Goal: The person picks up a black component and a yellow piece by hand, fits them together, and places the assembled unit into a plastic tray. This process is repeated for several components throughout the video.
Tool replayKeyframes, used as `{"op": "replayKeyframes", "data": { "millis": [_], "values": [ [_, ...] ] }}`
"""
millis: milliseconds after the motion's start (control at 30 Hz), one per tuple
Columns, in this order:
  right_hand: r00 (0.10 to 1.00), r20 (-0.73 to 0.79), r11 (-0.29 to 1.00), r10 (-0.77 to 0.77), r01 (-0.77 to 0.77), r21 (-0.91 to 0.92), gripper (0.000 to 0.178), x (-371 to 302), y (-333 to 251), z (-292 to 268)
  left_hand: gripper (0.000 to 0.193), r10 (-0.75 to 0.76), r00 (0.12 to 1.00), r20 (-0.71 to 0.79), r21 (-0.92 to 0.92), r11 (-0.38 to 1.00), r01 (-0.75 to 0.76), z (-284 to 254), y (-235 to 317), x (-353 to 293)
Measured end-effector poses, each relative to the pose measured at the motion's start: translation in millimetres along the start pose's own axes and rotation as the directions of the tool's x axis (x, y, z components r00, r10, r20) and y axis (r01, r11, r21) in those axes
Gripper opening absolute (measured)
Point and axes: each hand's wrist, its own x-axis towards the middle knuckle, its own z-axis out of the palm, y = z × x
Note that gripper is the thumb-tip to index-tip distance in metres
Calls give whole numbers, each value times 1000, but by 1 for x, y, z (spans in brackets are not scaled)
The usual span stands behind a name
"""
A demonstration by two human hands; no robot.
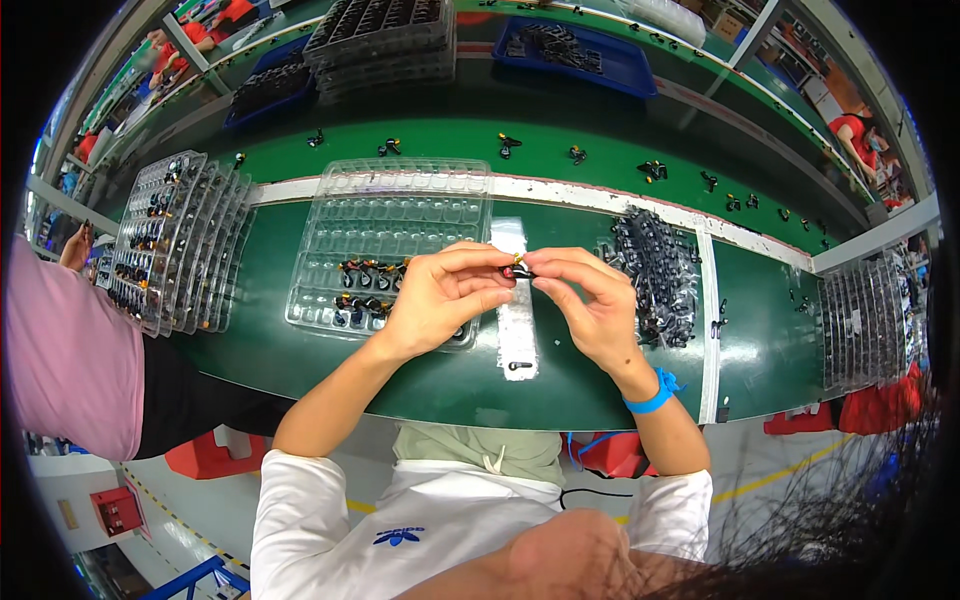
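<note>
Both hands meet right in the middle, above the table [300,350]. The left hand [440,300] has its grip pinched shut, thumb and forefinger closing on a small black part with a brass-coloured tip [519,267]. The right hand [590,305] comes in from the other side, its fingertips [545,262] pressed onto the same little piece, so the part sits held between the two hands, raised just over the green surface. A blue wristband [652,396] rings the right wrist.

Directly beneath the hands lies a narrow clear strip [517,330], with one small dark piece [519,366] resting near its lower end. Just left of it, partly under the left hand, a clear plastic tray [390,220] of many pockets; only a few pockets in its lower rows hold black and orange parts [365,275], the rest show bare. To the right, near the right hand, a loose heap of black parts [655,270] spreads across the table.

Further out on the left, a fanned stack of clear trays [175,240] with parts in them leans toward a person in a pink top [65,360]. At the far right edge, another stack of trays [870,320]. Beyond the white line, single small parts [508,143] sit spaced along the green belt, and blue bins [580,50] sit behind that.
</note>
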Motion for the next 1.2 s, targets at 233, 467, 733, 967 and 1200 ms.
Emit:
{"op": "replayKeyframes", "data": {
  "millis": [233, 467, 733, 967, 1200],
  "values": [
    [1000, 18, 998, -12, 14, -69, 17, 0, -4, 4, 38, 23, 1000, -2, 7, 1000, -23, 1, -1, -1],
    [995, 26, 976, -97, 100, -193, 17, -2, -7, 5, 34, 67, 998, -12, 100, 993, -66, 5, 3, -3],
    [990, 36, 973, -137, 142, -184, 19, -2, -7, 8, 29, 144, 989, -23, 173, 975, -138, 6, -1, -4],
    [986, 21, 965, -166, 167, -203, 18, -3, -5, 8, 25, 230, 973, -29, 303, 929, -211, 10, 2, -4],
    [997, 75, 990, 24, -14, -140, 21, -4, -12, 5, 21, 365, 930, 47, 549, 768, -330, 6, 4, -5]
  ]
}}
